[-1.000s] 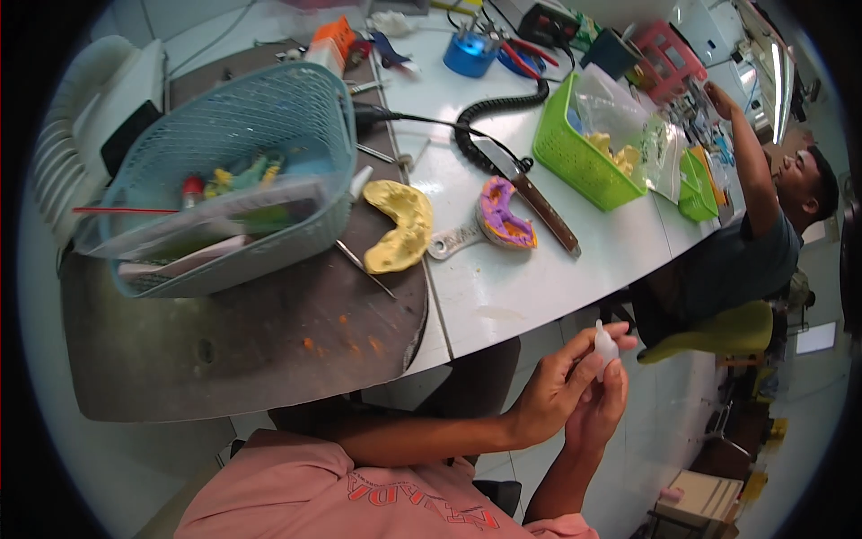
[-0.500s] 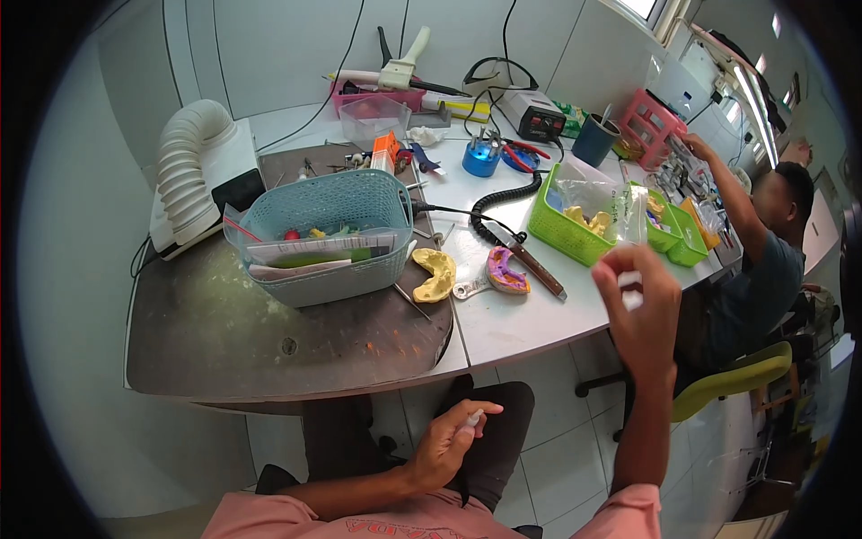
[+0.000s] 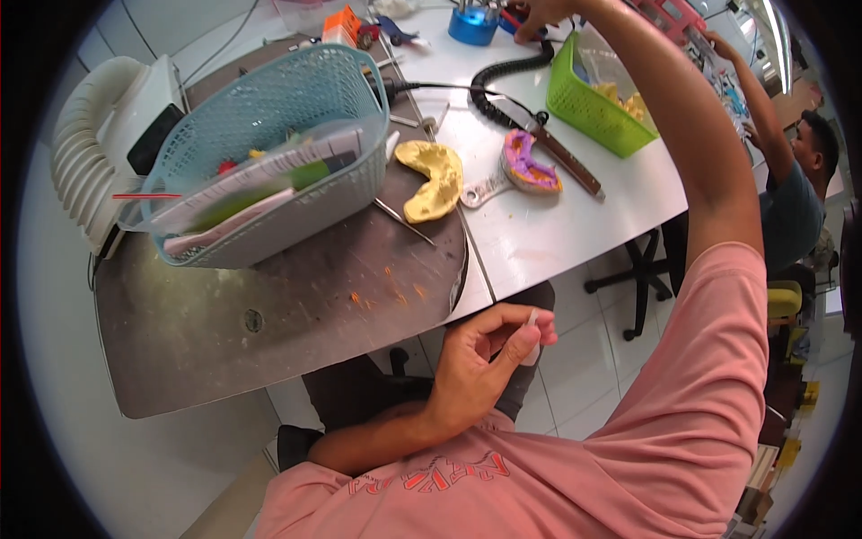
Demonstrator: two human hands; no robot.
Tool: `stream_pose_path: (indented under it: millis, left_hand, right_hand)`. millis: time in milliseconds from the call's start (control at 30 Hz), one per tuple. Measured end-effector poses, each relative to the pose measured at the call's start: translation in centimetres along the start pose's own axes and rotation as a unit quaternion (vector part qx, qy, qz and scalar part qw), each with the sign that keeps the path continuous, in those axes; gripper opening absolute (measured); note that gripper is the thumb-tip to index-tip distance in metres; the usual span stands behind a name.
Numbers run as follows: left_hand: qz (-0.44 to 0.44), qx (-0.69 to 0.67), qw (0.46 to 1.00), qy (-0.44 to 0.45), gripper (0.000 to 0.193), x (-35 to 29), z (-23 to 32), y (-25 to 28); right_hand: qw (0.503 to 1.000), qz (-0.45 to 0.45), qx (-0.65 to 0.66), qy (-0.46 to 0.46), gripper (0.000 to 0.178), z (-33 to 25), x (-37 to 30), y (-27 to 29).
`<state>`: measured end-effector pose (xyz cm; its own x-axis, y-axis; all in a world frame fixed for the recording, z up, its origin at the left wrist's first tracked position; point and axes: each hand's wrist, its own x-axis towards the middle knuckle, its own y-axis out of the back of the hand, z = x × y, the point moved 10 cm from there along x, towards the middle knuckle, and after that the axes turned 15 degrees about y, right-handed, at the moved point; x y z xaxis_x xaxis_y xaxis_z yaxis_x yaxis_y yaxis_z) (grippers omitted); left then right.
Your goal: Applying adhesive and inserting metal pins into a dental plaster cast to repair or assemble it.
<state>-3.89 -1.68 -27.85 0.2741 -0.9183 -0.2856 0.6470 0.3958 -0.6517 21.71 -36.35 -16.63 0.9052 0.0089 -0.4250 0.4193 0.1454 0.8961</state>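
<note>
My left hand (image 3: 485, 364), low in front of my lap, pinches a small whitish translucent piece (image 3: 533, 340) between thumb and fingers; its exact kind is unclear. My right hand (image 3: 548, 13) reaches far across the bench at the top edge, fingers apart and bent down beside a blue round holder (image 3: 473, 25). Something red and blue lies under those fingers, partly hidden. On the bench before me rest a yellow horseshoe-shaped dental cast (image 3: 433, 184) and a metal dental impression tray (image 3: 532, 171) filled with purple and orange material.
A blue-grey basket (image 3: 269, 225) with papers stands at left, beside a white ribbed hose (image 3: 76, 166). A brown-handled knife (image 3: 570, 162), a coiled black cable (image 3: 489, 103) and a green basket (image 3: 602, 117) lie to the right. Another person (image 3: 795, 189) sits at far right.
My right hand has swung forward from beside the green basket to the blue round holder. My left hand still pinches the whitish piece. The view has shifted, bringing the bench closer.
</note>
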Motion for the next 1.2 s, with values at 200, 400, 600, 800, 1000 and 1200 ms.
stream_pose_path:
  millis: [200, 400, 600, 800, 1000, 1200]
  left_hand:
    - [0.035, 0.002, 0.999, 0.015, 0.032, 0.6, -0.8, 0.5]
    - [0.024, -0.018, 0.999, 0.012, 0.031, 0.2, -1.1, 0.4]
    - [0.037, 0.002, 0.999, 0.002, 0.030, -0.1, -0.9, 0.4]
    - [0.033, 0.040, 0.998, -0.023, 0.024, 0.4, -1.6, 0.4]
    - [0.090, 0.022, 0.994, -0.058, 0.017, 0.2, -2.2, 2.3]
    - [0.132, 0.005, 0.990, -0.040, 0.017, 0.3, -5.1, 6.4]
  right_hand:
    - [0.994, -0.004, 0.016, -0.107, 0.051, -0.4, -1.4, -0.5]
    - [0.993, -0.026, 0.057, -0.104, 0.070, -2.8, -2.6, -0.1]
    - [0.991, 0.086, 0.041, -0.089, 0.066, -1.8, -2.7, 1.3]
    - [0.941, 0.295, 0.080, -0.147, 0.061, 3.0, -8.2, 5.4]
    - [0.821, 0.412, 0.387, 0.079, 0.040, -10.0, -25.3, 7.1]
    - [0.800, 0.483, 0.357, -0.003, 0.025, -26.4, -32.6, -10.7]
